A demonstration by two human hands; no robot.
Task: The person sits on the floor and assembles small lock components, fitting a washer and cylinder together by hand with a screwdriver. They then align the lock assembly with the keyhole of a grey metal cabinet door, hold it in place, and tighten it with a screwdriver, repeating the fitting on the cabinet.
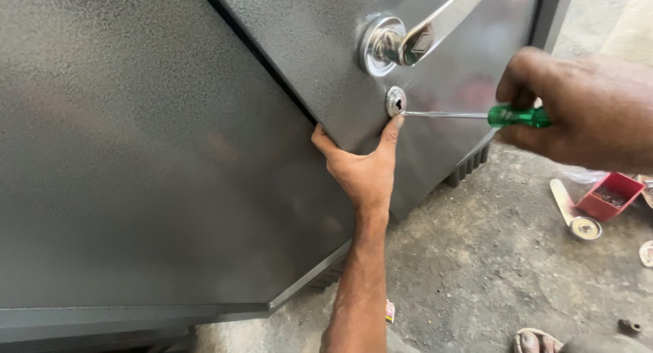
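A grey textured metal cabinet door [326, 47] carries a chrome handle [415, 33] and, just below it, a small round chrome lock [396, 100]. My left hand [364, 166] grips the door's lower edge, thumb on the left and forefinger stretched up to touch the lock. My right hand [585, 111] holds a green-handled screwdriver [476, 115] level, and its thin shaft reaches left with the tip at the lock's keyhole.
A second grey panel [136, 156] fills the left side. On the concrete floor [476, 258] lie a small red tray [611, 195], a round metal part with a pale strip [583, 227] and a sandalled foot [537, 341].
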